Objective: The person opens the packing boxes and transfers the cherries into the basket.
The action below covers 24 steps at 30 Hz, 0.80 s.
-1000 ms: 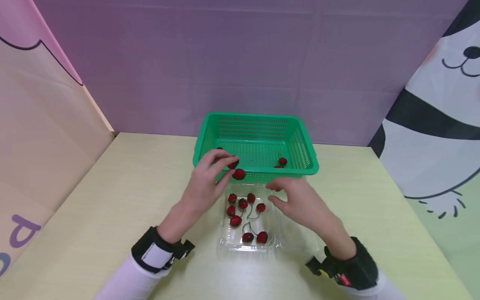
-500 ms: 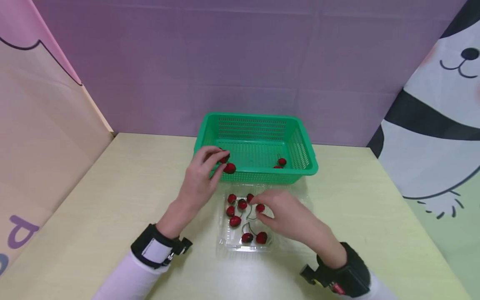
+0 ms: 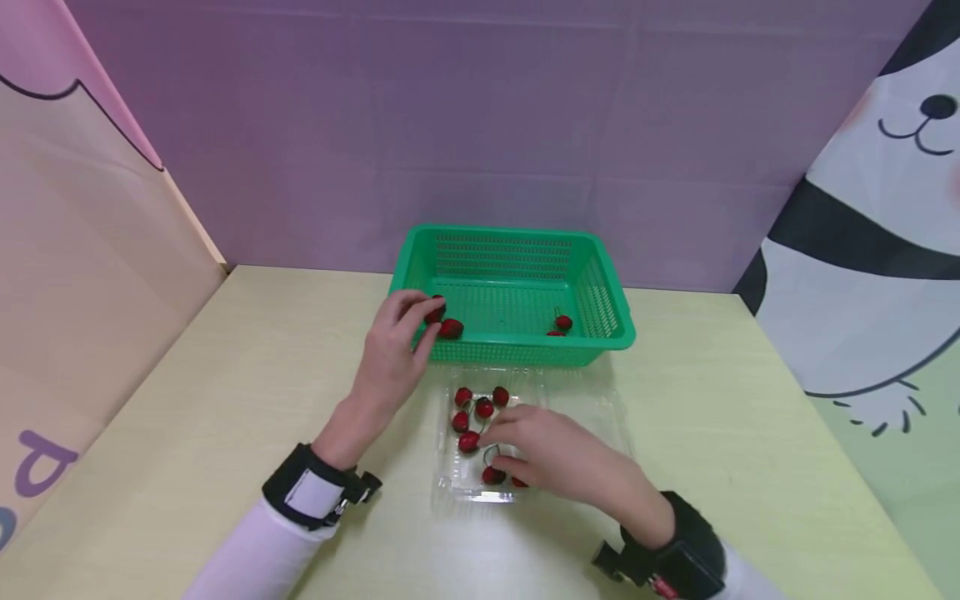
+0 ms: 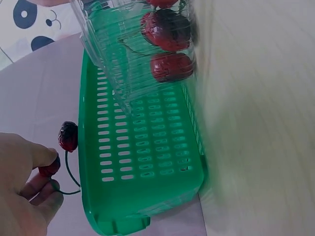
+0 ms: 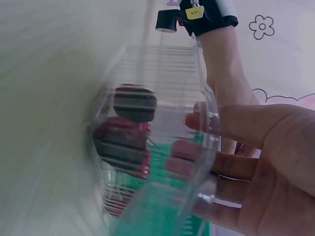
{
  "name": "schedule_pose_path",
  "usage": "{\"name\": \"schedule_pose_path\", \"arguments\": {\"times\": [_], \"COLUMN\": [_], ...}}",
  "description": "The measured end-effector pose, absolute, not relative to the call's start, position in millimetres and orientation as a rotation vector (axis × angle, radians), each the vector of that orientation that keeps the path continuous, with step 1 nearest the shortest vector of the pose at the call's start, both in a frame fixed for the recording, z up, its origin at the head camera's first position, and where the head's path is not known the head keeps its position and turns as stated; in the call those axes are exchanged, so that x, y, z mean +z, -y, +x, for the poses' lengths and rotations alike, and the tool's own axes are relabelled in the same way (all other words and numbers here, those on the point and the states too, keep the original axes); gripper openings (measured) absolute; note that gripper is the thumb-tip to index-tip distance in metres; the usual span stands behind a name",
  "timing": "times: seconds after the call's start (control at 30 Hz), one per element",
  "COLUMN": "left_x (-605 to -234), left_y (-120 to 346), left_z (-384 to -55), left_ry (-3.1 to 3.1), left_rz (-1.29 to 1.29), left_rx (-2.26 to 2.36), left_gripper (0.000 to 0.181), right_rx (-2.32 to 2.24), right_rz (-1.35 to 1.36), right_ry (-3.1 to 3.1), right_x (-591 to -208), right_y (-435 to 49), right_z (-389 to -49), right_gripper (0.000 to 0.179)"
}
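My left hand (image 3: 384, 358) pinches a dark red cherry (image 4: 49, 167) over the front left of the green basket (image 3: 517, 343). A second cherry (image 4: 68, 136) hangs beside it, their green stems meeting at the basket's rim in the left wrist view. My right hand (image 3: 566, 454) reaches into the clear plastic box (image 3: 480, 497), thumb and fingers apart. Several cherries lie in that box, among them one cherry (image 3: 468, 442) just left of my right fingertips and another cherry (image 3: 492, 475) below them. My right hand partly covers one more cherry (image 3: 520, 482).
Two cherries (image 3: 564, 322) lie in the basket's front right part. The box's clear lid (image 3: 588, 408) lies to the right. Both containers stand on a pale wooden table (image 3: 225, 400), with a purple cloth wall (image 3: 487, 125) behind.
My left hand has moved a little left and away from me, carrying both cherries over the basket. My right hand has come down and left from near the basket's front into the clear box.
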<state>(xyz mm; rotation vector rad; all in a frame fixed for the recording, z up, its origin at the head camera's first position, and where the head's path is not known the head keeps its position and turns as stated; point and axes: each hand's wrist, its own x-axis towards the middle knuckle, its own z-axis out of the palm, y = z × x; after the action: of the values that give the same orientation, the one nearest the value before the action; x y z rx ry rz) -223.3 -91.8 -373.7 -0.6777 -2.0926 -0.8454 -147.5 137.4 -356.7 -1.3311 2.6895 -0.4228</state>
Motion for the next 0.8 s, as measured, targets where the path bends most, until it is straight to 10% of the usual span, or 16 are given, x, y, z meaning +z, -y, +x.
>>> {"name": "schedule_pose_path", "arguments": {"times": [0.8], "left_x": [-381.2], "left_y": [96.8], "left_z": [-228.2], "left_ry": [2.238], "left_rz": [-0.568], "left_rx": [-0.810], "left_gripper": [0.030], "right_rx": [-0.349], "right_rz": [-1.289], "right_ry": [-2.523], "right_x": [-371.3], "right_y": [-135.6], "right_z": [-150.3], "right_gripper": [0.014]}}
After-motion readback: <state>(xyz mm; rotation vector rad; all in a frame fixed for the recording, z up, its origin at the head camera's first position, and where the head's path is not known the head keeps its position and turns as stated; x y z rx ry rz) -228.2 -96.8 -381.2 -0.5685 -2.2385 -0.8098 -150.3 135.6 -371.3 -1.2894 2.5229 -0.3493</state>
